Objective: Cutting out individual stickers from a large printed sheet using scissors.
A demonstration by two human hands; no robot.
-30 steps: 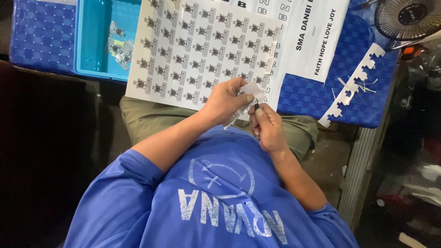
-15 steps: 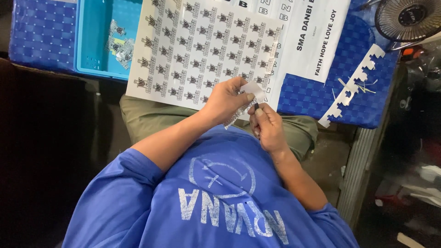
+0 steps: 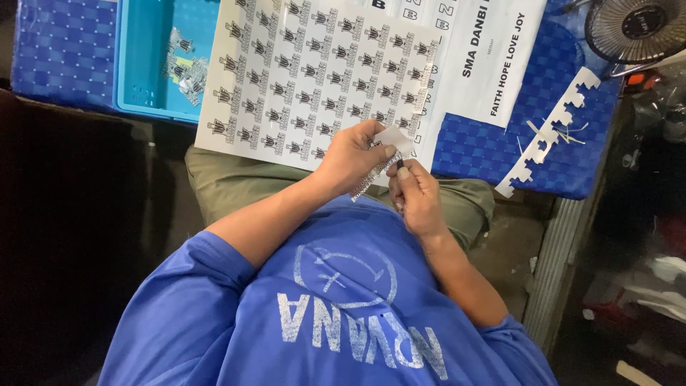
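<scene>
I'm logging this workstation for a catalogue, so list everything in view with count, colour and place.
sticker sheet: one, white with rows of dark printed designs, centre of the table
lettered sheet: one, white with black print, right of the sticker sheet
blue mat: one, blue checked, covering the table
tray: one, turquoise, upper left, holding cut sticker pieces
notched offcut strip: one, white, on the mat at right
fan: one, dark, top right corner
small cut piece: one, white, held in the left hand
thin dark tool: one, in the right hand
left hand: pinching the piece
right hand: gripping the tool
</scene>
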